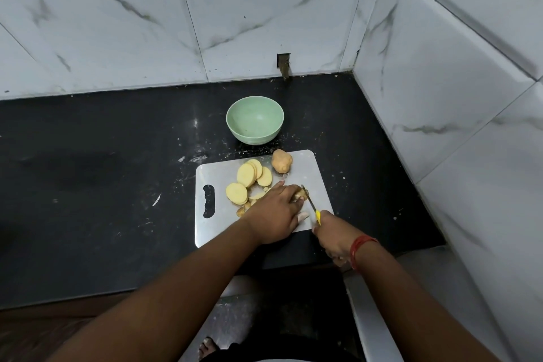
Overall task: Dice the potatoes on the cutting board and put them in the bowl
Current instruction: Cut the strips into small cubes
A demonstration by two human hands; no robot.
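Potato end piece point(300, 193): pinned by left hand point(274, 214) on cutting board point(305, 169); right hand point(333, 233) grips knife point(311, 205). Slices point(249, 175) at 10 o'clock, whole potato point(281, 160) and bowl point(254, 120) at 12; black desk point(102, 170), marbled tiles point(147, 23).

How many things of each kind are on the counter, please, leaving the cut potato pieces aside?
Bowl: 1
Cutting board: 1
Whole potato: 1
Knife: 1
Total: 4
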